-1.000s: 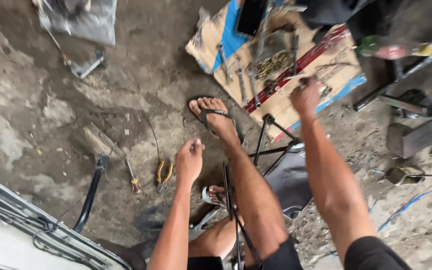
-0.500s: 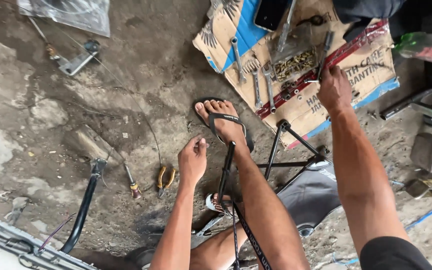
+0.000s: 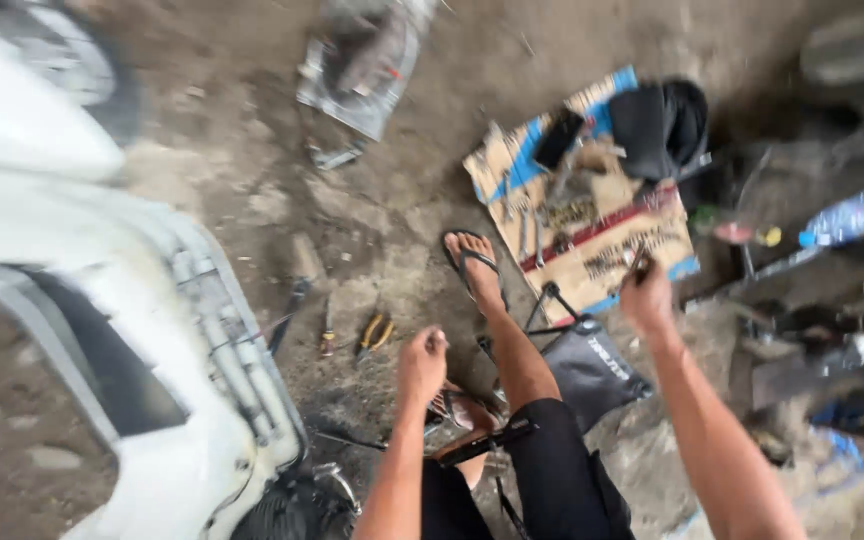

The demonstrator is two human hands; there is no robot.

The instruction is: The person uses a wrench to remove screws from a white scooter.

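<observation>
The right hand [image 3: 647, 298] is closed around a small dark tool [image 3: 639, 266], whose kind cannot be told through the blur. Directly beyond the fist a flattened cardboard sheet [image 3: 652, 262] is spread on the dirt floor, with wrenches [image 3: 524, 226] and a black phone [image 3: 558, 138] lying on it. The left hand [image 3: 422, 364] is held loosely curled with nothing in it; yellow-handled pliers [image 3: 375, 332] lie just to its left, and a sandalled foot [image 3: 474, 268] is seen beyond it.

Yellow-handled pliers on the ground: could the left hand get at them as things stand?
Probably yes. The left hand hangs just right of the pliers, empty as far as shows, with only bare dirt floor between them.
</observation>
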